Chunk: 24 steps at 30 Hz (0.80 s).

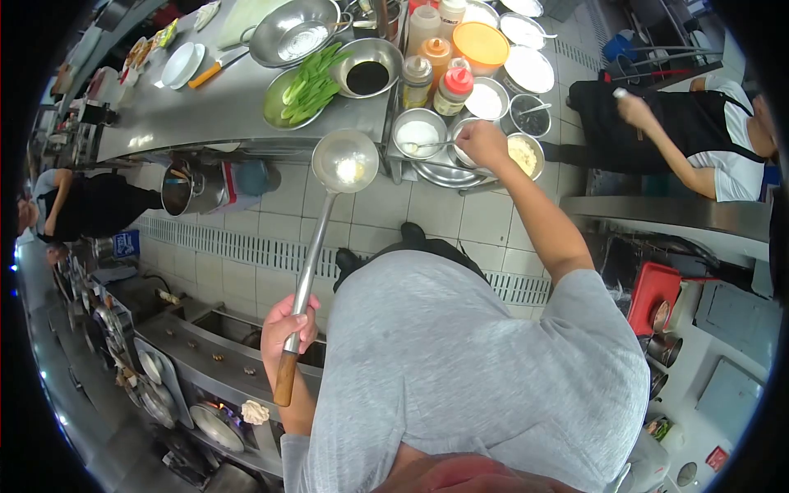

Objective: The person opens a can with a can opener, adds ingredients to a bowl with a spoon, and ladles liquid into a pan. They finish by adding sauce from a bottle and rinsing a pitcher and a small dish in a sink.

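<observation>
My left hand (288, 329) grips the wooden end of a long steel ladle (345, 160), held out over the tiled floor with its bowl next to the seasoning station. A little white seasoning lies in the ladle's bowl. My right hand (481, 141) reaches over the metal seasoning bowls and holds a small spoon (421, 147) by its handle. The spoon's tip rests in a bowl of white powder (417, 131). Beside my right hand sits a bowl of pale yellow granules (524, 154).
A steel counter (189, 115) carries a dish of green vegetables (311, 86), a bowl of dark sauce (367, 76), squeeze bottles (454, 90) and an orange-lidded tub (481, 45). A person in a black apron (699, 140) works at right, another person (90, 205) at left. A lit burner (220, 411) is at lower left.
</observation>
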Motion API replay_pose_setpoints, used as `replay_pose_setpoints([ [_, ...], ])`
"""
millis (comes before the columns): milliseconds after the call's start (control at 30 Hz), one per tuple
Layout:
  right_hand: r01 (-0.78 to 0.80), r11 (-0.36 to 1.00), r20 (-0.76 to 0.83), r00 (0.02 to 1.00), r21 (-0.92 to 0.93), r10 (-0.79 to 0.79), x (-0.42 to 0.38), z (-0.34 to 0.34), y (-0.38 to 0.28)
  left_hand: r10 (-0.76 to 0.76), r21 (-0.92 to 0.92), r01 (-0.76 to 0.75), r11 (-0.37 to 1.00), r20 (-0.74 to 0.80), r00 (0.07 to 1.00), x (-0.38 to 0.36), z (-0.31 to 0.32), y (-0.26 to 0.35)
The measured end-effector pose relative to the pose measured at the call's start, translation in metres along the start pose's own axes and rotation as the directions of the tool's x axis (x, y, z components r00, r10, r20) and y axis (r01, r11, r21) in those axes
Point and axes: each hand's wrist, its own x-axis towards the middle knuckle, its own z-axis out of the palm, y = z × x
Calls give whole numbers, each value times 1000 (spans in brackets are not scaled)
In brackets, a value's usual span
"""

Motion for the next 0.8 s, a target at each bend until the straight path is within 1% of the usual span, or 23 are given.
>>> replay_pose_setpoints([
  [33, -41, 997, -10, 999, 64, 42, -2, -3, 1, 0, -1, 0, 1000, 9, 1000, 1, 0, 0],
  [133, 161, 970, -43, 984, -183, -171, 0, -7, -1, 1, -2, -1, 1000, 8, 1000, 1, 4, 2],
  [233, 268, 916, -18, 958, -299, -287, -2, -7, -16, 13, 0, -13, 1000, 6, 1000, 3, 6, 3],
  [333, 266, 936, 1, 962, -232, -273, 1, 8, -16, 7, -3, -7, 1000, 3, 1000, 3, 4, 2],
  [433, 116, 979, 49, 993, -167, -109, 2, 12, -11, 2, 1, -2, 1000, 21, 1000, 3, 1, 0],
  [533, -9, 1000, 58, 998, 0, 9, -4, -1, -2, 3, -9, -3, 1000, 10, 1000, 3, 4, -1],
  [633, -115, 992, 80, 991, 45, 111, -6, -5, 14, -6, -5, 6, 1000, 26, 1000, 5, 5, 0],
  [733, -188, 977, 115, 978, 102, 176, -12, -24, 20, -28, 14, 28, 1000, 35, 999, 11, 5, 2],
  [800, -194, 965, 99, 979, 176, 178, -18, -36, 21, -35, 26, 34, 999, 40, 999, 18, 7, 3],
])
